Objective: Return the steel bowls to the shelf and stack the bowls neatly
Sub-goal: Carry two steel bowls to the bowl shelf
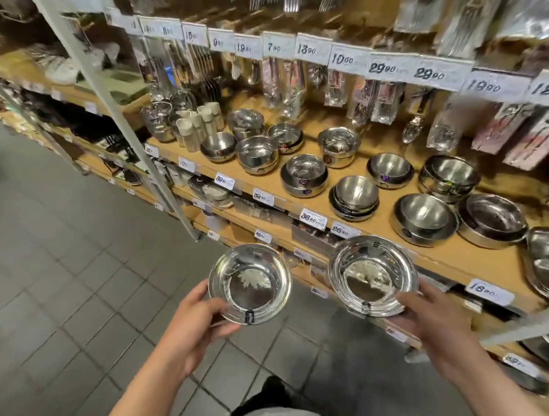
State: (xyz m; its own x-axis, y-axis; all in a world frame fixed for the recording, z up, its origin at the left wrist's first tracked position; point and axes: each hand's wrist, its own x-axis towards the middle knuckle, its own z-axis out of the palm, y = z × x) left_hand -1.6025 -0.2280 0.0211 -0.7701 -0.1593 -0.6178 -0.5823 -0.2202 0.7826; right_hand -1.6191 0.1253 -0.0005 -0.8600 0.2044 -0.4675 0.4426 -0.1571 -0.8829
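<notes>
The left hand (196, 321) pinches the smaller steel bowl (250, 283) at its near rim, thumb over the lip. The right hand (429, 314) seemingly grips the larger bowl (373, 274) likewise. Both bowls are short of the shelf (378, 231); they look light, rigid and slick, so hold them by the rims.

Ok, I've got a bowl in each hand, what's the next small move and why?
Probably nest the left hand's smaller bowl inside the right hand's larger bowl: both are held level in front of the shelf, where similar bowls already sit stacked.
</notes>
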